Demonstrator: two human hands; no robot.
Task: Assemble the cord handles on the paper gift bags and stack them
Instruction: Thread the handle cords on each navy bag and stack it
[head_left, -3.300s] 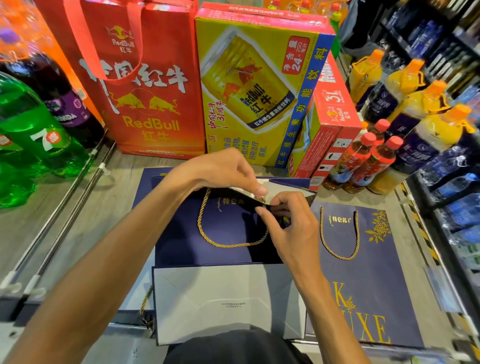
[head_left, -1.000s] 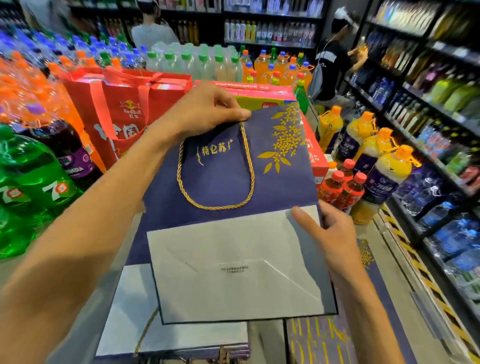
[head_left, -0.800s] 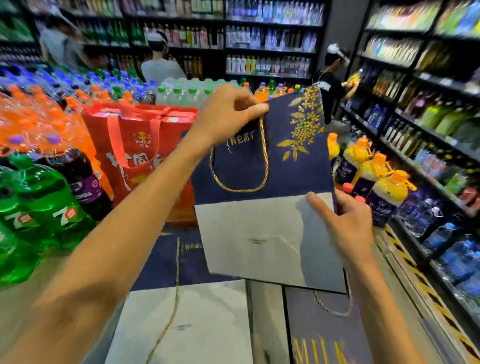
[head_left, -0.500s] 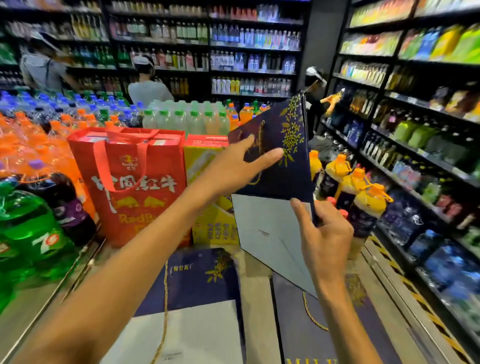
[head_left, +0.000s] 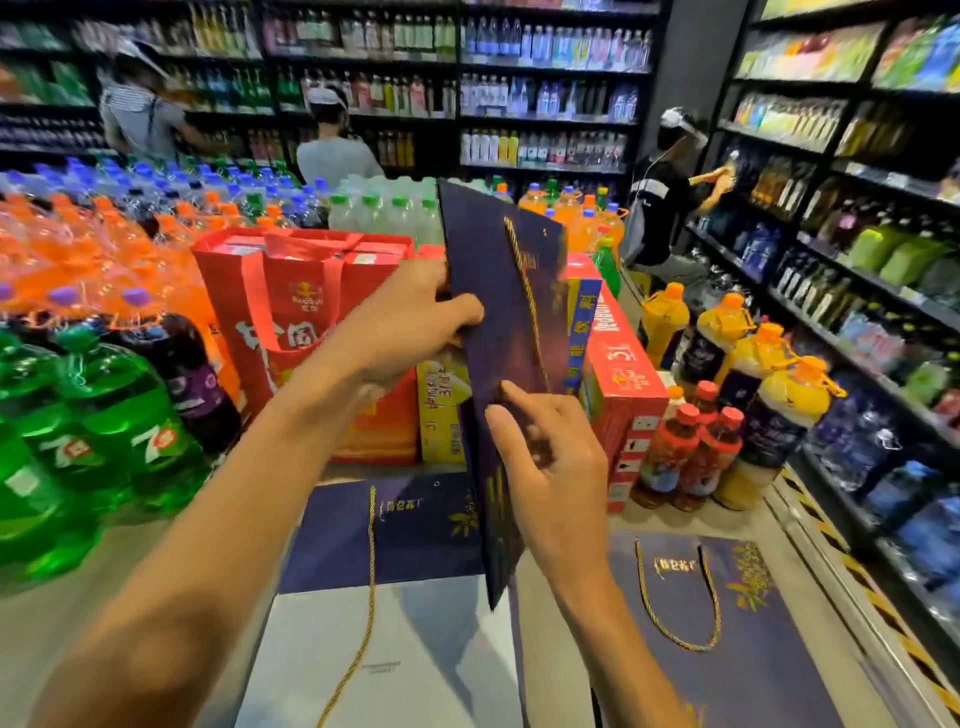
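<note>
The left hand (head_left: 415, 322) is clamped round the far-left edge of a navy gift bag (head_left: 498, 322), thumb over the front and fingers behind. The bag stands upright in the air, turned almost edge-on. The right hand (head_left: 550, 452) sits lower and nearer, fingers curled, with thumb and forefinger pinching the same bag at its lower half. A gold cord handle (head_left: 527, 296) hangs down the bag's face between the two hands. Below them on the grey counter (head_left: 52, 623) lies a flat bag (head_left: 405, 525), its white folded bottom turned up toward the near edge and a loose cord (head_left: 366, 597) trailing over it. To the right of the right wrist lies a finished bag (head_left: 753, 649), face up, its looped cord (head_left: 675, 618) in place. Behind the hands stands a red carrier bag (head_left: 280, 317) with boxes showing in its open top, beside a yellow carton (head_left: 441, 410) and a red carton (head_left: 623, 374). Green soda bottles (head_left: 104, 415) crowd the left, and orange juice jugs (head_left: 779, 400) stand on the right.
</note>
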